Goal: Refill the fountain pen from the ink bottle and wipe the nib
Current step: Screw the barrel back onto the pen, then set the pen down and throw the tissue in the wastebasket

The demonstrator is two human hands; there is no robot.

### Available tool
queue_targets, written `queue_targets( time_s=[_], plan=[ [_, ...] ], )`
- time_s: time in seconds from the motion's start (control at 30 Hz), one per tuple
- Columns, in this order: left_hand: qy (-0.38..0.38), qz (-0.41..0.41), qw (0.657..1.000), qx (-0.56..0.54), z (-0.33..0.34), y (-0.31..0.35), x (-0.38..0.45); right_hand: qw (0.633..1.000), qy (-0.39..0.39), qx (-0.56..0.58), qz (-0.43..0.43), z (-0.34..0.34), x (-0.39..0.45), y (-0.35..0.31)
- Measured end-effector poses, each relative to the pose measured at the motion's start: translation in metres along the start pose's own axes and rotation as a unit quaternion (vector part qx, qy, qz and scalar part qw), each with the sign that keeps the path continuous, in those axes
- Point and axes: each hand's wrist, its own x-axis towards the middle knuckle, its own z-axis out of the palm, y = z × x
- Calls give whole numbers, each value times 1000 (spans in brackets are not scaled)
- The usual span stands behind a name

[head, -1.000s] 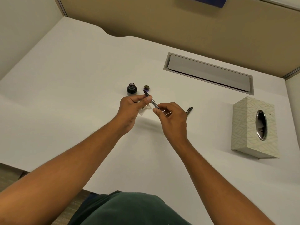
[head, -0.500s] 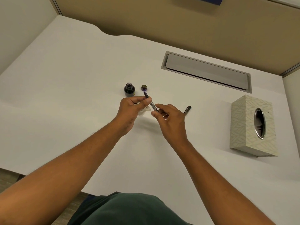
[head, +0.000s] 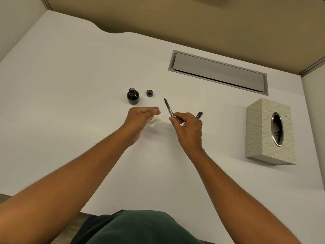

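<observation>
My right hand pinches the lower end of the slim fountain pen, its nib pointing up and away towards the far side of the desk. My left hand is curled around a crumpled white tissue, a short gap left of the pen. The open ink bottle, dark and round, stands just beyond my left hand. Its cap lies upturned to the right of the bottle. A black pen part lies on the desk behind my right hand, partly hidden.
A patterned tissue box stands at the right of the white desk. A grey cable hatch is set into the desk at the back. A beige partition runs behind.
My hands have come apart. The left hand has slid off the nib end with the tissue, and the right hand now holds the pen alone, nib bare.
</observation>
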Motion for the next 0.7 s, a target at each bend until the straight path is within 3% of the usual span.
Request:
queue_targets(
  time_s=[0.27,0.7],
  plan=[
    [3,-13,1000,22,3,-8,5,996,14,-67,58,13,20,34],
    [16,-5,999,36,6,-13,11,990,5,-133,55,26,28,53]
  ],
)
